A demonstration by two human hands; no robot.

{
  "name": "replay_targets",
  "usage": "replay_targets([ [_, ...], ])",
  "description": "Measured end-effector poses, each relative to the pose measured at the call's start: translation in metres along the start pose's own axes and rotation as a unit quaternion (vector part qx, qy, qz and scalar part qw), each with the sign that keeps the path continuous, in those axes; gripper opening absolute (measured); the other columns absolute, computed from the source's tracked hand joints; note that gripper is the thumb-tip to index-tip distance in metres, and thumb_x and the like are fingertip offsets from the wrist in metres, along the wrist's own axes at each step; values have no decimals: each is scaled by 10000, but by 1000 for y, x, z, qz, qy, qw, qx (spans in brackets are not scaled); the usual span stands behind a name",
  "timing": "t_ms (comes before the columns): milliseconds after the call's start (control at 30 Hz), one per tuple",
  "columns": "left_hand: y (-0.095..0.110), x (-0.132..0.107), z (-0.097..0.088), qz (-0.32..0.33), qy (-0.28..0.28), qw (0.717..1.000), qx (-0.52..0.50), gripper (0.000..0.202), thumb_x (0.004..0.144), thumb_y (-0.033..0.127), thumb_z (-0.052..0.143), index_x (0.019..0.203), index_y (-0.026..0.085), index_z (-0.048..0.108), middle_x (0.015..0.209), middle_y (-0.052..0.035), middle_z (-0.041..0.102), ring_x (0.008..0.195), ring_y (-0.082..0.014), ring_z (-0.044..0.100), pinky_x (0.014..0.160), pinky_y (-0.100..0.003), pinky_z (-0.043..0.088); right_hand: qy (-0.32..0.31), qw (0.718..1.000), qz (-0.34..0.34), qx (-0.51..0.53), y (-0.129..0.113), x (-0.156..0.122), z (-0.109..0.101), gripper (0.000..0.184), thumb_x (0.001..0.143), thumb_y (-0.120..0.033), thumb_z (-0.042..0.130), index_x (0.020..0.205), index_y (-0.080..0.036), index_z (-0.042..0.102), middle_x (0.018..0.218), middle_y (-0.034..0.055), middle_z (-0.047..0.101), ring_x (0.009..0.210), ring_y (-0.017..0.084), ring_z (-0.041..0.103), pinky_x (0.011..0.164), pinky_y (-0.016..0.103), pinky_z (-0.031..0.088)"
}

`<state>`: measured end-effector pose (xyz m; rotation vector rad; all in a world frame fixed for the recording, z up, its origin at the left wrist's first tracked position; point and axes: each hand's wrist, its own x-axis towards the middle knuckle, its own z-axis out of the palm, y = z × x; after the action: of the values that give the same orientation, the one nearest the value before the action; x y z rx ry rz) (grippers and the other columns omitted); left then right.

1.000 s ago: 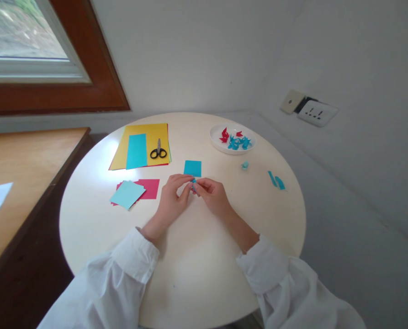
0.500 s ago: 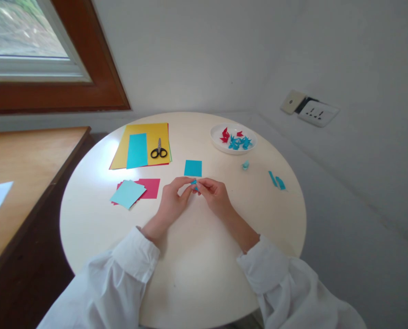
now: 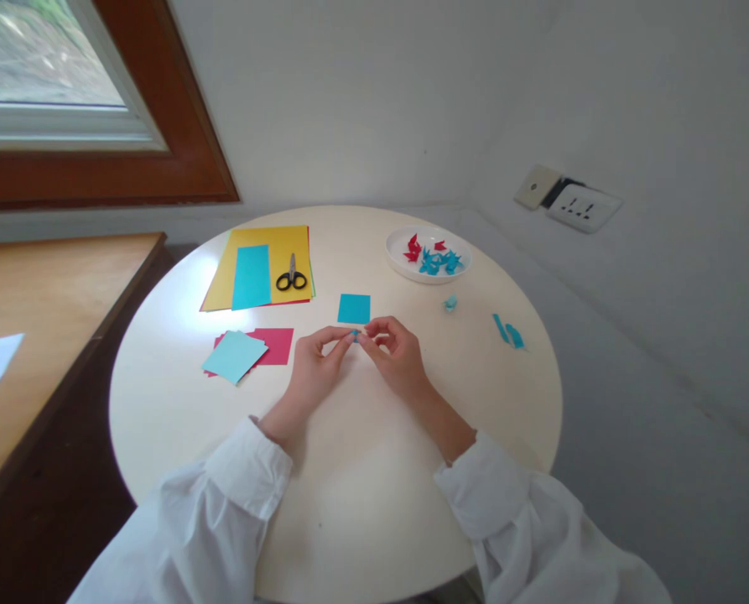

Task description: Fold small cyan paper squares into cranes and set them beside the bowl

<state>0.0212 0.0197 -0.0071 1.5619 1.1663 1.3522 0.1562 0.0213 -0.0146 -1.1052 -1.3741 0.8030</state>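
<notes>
A small, folded piece of bright-blue paper (image 3: 355,336) is pinched between the thumb and forefinger of the left hand (image 3: 316,361), whose grip is narrow. The right hand (image 3: 401,359) is loosely curled: its thumb is brought up to the paper, while its forefinger is arched just clear of the thumb — whether the piece is also gripped on this side cannot be told.

Half a second ago the right-hand fingers were bent lower and closer about the paper, and fingertips could be seen beneath it; now the right forefinger has been raised and less of the blue is shown. The other things have been left where they were.

The folded piece is held between the two hands, above the round, cream-white counter (image 3: 367,503), and is mostly covered by fingertips. Just beyond it a flat, bright-blue paper square (image 3: 355,309) is laid. Farther off, to the right, red and blue folded paper shapes (image 3: 433,261) are gathered on a shallow, round white plate (image 3: 400,268).
</notes>
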Motion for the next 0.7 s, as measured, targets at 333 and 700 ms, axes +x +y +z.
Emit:
replay_targets([
  [333, 0, 2, -2, -19, 12, 993, -112, 83, 696, 264, 669, 709, 187, 697, 886, -53, 668, 878, -181, 602, 835, -321, 446, -49, 997, 34, 49, 0, 0, 1, 160, 674, -305, 650, 775, -180, 646, 778, 37, 682, 684, 144, 600, 648, 271, 473],
  [700, 3, 2, 0, -108, 10, 983, -149, 157, 650, 298, 705, 731, 163, 699, 742, -33, 699, 716, -150, 603, 702, -273, 444, -52, 997, 37, 41, 0, -1, 1, 132, 689, -309, 625, 694, -177, 623, 669, 8, 633, 618, 130, 556, 618, 260, 453],
])
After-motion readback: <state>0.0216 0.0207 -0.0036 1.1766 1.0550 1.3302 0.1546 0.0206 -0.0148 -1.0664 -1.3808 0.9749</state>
